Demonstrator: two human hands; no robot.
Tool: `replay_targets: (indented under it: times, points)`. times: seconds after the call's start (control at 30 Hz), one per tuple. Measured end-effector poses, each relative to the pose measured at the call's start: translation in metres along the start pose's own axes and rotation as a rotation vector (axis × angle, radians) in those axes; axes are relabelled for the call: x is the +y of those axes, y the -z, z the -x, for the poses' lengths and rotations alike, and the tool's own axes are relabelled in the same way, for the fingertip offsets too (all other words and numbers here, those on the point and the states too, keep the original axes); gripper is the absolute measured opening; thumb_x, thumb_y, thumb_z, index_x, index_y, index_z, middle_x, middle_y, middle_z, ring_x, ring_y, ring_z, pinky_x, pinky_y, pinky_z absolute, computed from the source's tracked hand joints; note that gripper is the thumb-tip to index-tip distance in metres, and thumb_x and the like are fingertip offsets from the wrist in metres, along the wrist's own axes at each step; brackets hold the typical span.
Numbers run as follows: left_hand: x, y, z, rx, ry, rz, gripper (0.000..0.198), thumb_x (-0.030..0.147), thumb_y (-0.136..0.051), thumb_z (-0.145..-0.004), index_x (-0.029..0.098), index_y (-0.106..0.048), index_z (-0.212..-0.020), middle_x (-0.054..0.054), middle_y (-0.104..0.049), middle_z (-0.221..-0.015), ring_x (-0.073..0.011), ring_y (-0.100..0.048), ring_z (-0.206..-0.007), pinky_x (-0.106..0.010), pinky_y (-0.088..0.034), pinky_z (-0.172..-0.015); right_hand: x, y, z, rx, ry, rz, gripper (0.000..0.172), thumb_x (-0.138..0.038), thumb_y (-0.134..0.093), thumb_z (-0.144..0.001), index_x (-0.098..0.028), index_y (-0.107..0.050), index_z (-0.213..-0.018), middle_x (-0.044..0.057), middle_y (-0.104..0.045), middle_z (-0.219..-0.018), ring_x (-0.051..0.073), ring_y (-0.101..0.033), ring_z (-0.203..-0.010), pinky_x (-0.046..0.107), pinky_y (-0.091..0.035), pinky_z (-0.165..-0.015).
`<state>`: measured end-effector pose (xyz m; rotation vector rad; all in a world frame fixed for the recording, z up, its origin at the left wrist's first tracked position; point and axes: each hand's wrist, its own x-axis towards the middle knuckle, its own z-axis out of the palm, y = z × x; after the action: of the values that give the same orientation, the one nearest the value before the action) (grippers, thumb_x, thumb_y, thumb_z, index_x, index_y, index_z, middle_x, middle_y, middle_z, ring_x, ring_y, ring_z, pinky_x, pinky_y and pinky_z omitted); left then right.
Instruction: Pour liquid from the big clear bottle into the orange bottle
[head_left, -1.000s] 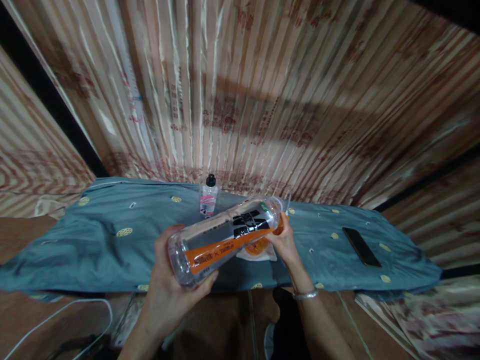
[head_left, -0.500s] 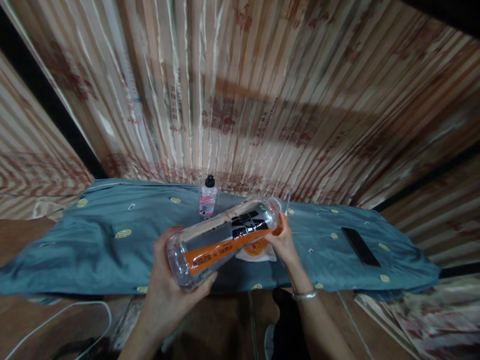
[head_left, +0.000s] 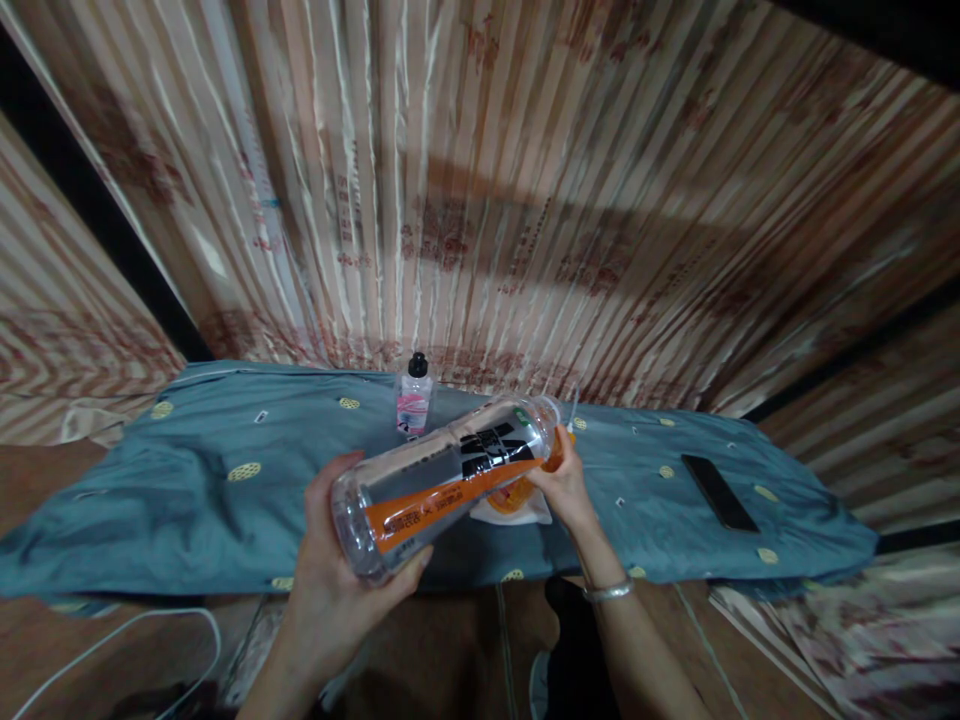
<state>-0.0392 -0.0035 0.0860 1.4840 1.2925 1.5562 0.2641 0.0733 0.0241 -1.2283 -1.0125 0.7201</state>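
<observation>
A large clear plastic bottle [head_left: 442, 480] with an orange and black label is held tilted above the bed-like surface, base to the lower left and neck to the upper right. My left hand [head_left: 337, 560] is wrapped around its base, thumb underneath. At the neck end my right hand [head_left: 564, 480] is closed against the bottle. An orange piece [head_left: 553, 458] shows by its fingers, mostly hidden; what it is I cannot make out. Below the bottle lies a white packet or cloth [head_left: 517, 515] with a round orange part on it, partly covered.
Behind stands a small clear bottle with pink label and black cap [head_left: 413, 400]. To the right lies a black phone [head_left: 720, 493]. Blue-green patterned fabric [head_left: 240, 520] covers the surface. A striped curtain [head_left: 480, 200] hangs behind; a white cable [head_left: 150, 612] lies at lower left.
The bottle and both hands keep the same hold. The whole view has shifted very slightly.
</observation>
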Motion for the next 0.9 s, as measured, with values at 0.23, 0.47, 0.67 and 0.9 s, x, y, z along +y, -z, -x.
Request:
replay_targets:
  times: [0.23, 0.47, 0.67, 0.9]
  points:
    - [-0.002, 0.001, 0.0, -0.008, -0.007, 0.005, 0.086, 0.042, -0.097, -0.086, 0.041, -0.059, -0.163, 0.002, -0.081, -0.133, -0.0266, -0.089, -0.115, -0.045, -0.075, -0.109, 0.0, 0.0, -0.001, 0.018, -0.031, -0.025, 0.107, -0.044, -0.114, -0.05, -0.026, -0.077, -0.149, 0.015, -0.093, -0.142, 0.046, -0.087, -0.139, 0.062, -0.068, -0.128]
    - [-0.004, 0.002, -0.001, -0.022, -0.038, -0.03, 0.086, 0.044, -0.098, -0.086, 0.039, -0.058, -0.162, 0.001, -0.08, -0.134, -0.0278, -0.089, -0.115, -0.048, -0.076, -0.108, 0.009, 0.002, -0.002, 0.037, -0.027, -0.006, 0.111, -0.047, -0.115, -0.05, -0.026, -0.076, -0.152, 0.015, -0.091, -0.146, 0.045, -0.086, -0.141, 0.062, -0.067, -0.129]
    - [-0.001, 0.001, 0.0, 0.002, -0.041, -0.027, 0.084, 0.045, -0.098, -0.085, 0.037, -0.058, -0.158, -0.001, -0.081, -0.135, -0.03, -0.089, -0.115, -0.052, -0.075, -0.11, 0.012, 0.004, -0.001, 0.015, 0.001, -0.002, 0.108, -0.049, -0.116, -0.055, -0.027, -0.076, -0.152, 0.013, -0.092, -0.144, 0.044, -0.086, -0.14, 0.061, -0.067, -0.129]
    - [0.002, 0.001, 0.001, -0.008, 0.0, -0.015, 0.082, 0.043, -0.096, -0.086, 0.036, -0.057, -0.158, -0.001, -0.083, -0.13, -0.0286, -0.089, -0.111, -0.048, -0.076, -0.105, 0.003, -0.001, 0.0, 0.026, -0.018, -0.02, 0.105, -0.045, -0.117, -0.05, -0.028, -0.079, -0.147, 0.011, -0.094, -0.139, 0.044, -0.087, -0.14, 0.061, -0.067, -0.13]
